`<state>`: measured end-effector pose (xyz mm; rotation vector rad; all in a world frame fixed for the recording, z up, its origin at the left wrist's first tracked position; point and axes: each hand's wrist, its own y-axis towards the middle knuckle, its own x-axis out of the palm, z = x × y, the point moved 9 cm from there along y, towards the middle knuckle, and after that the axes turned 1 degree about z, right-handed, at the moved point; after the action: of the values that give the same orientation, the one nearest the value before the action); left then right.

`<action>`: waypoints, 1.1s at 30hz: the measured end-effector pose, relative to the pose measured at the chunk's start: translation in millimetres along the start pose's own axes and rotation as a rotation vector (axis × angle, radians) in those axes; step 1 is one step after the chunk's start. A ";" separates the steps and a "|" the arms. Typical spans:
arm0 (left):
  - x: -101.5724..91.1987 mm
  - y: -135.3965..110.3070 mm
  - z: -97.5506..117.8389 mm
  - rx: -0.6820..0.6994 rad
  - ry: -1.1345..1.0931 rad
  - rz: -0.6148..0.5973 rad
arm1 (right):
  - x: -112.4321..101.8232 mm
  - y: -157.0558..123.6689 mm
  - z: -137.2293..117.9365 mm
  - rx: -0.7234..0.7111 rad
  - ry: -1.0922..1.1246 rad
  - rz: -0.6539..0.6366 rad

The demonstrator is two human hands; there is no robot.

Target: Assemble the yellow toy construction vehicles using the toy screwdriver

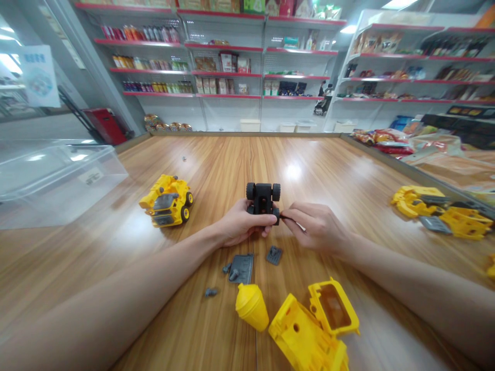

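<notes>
My left hand (243, 222) grips a black toy truck chassis (263, 195) with chunky black wheels, its thumb across the near end. Close to the chassis's near right wheel, my right hand (319, 224) pinches something small and dark; the fingers hide most of it. Below my hands lie a grey square plate (274, 255), a larger grey plate (242, 268) and a grey plastic bolt (211, 292). Nearer to me are a yellow mixer drum (252, 306), a yellow toy body (305, 335) and a yellow cab frame (335, 307).
An assembled yellow toy truck (167, 202) stands at left, beside a clear plastic bin (58, 178). More yellow toy parts (441, 211) lie at right. Snack packets (386, 140) sit past the table's right rim. Stocked shelves (228, 74) line the back.
</notes>
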<state>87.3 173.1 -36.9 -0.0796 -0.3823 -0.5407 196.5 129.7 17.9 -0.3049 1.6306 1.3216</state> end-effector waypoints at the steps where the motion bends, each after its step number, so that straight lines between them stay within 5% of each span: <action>1: 0.3 -0.3 -0.1 0.002 0.016 0.000 | 0.8 -0.3 -1.0 -0.013 -0.009 -0.012; 10: 0.1 -2.5 2.0 0.046 0.136 0.004 | 16.4 1.7 10.9 0.275 0.353 -0.126; 18: 1.0 -2.0 -0.4 0.037 0.123 -0.036 | 0.0 2.5 2.0 0.093 0.132 -0.018; 26: -0.4 -2.5 -2.5 0.030 0.175 -0.042 | 13.1 1.8 9.5 0.283 0.322 -0.149; 33: 1.1 -2.6 -2.4 0.023 0.166 -0.040 | 2.9 2.3 -0.7 0.117 0.157 -0.065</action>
<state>87.7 169.9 -38.8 -0.0052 -0.2288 -0.5776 193.0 131.0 16.9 -0.3953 1.8060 1.1725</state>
